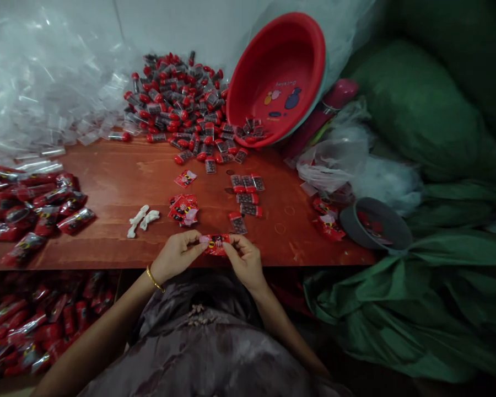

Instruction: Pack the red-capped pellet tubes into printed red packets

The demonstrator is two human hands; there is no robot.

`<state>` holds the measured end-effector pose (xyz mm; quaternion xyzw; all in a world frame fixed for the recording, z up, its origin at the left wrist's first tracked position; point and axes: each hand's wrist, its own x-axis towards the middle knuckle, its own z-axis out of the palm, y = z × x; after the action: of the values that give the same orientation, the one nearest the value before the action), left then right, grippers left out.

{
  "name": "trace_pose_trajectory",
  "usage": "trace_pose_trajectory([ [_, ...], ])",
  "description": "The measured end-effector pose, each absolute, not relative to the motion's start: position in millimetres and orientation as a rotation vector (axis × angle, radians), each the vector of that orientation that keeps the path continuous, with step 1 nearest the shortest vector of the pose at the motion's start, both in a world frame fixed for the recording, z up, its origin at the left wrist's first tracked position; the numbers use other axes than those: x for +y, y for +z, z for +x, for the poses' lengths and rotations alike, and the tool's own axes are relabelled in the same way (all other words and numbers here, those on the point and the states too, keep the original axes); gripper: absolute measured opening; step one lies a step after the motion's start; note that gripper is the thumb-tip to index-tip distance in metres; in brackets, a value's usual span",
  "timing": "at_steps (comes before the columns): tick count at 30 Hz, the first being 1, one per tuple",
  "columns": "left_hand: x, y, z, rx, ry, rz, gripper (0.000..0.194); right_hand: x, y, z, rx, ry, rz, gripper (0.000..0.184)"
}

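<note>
Between my two hands, just above the table's front edge, is a small red printed wrapper (215, 244). My left hand (179, 255) pinches its left end, and my right hand (244, 259) grips the right end. Whether anything is inside the wrapper I cannot tell. Beyond it lies a small stack of red printed wrappers (184, 208), with one single wrapper (186, 178) farther back. To the right of the stack sit several small clear tubes with red caps (248, 198) and dark contents. Two white crumpled pieces (143, 220) rest left of my left hand.
A large heap of red-capped tubes (182, 105) lies at the back, against a tilted red basin (281, 77). Clear plastic sleeves (53, 71) pile up back left. Red filled packets (33, 204) are at left, more in a box below (45, 325). A grey bowl (376, 220) and green sacks (417, 105) stand right.
</note>
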<state>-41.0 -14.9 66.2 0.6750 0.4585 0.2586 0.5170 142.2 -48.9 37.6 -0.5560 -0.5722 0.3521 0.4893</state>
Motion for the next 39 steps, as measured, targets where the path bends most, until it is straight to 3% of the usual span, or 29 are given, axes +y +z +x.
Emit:
trace_pose_trajectory([
  [5,-16,74,-39,1.047,0.463,1.843,0.025,-44,43,148,-1.502,1.006,-1.324,0.015],
  [12,-11,68,-40,1.123,0.721,1.605,0.027,-45,42,142,-1.457,1.134,-1.294,0.022],
  [16,-19,67,-29,1.121,0.881,1.295,0.024,-42,37,135,-1.445,0.951,-1.390,0.027],
  [20,-26,62,-13,1.121,0.931,0.914,0.039,-38,31,127,-1.433,0.694,-1.483,0.027],
  [24,-25,53,-9,1.219,1.007,0.737,0.040,-36,29,121,-1.614,0.593,-1.460,0.028],
  [30,-14,58,-24,1.211,1.064,0.696,0.035,0,43,171,-2.167,0.305,-1.376,0.030],
  [34,-8,64,-27,1.175,0.967,0.469,0.038,32,55,212,-2.737,0.072,-1.290,0.048],
  [39,-8,68,-28,1.116,0.905,0.380,0.028,40,63,223,-2.898,0.023,-1.209,0.033],
])
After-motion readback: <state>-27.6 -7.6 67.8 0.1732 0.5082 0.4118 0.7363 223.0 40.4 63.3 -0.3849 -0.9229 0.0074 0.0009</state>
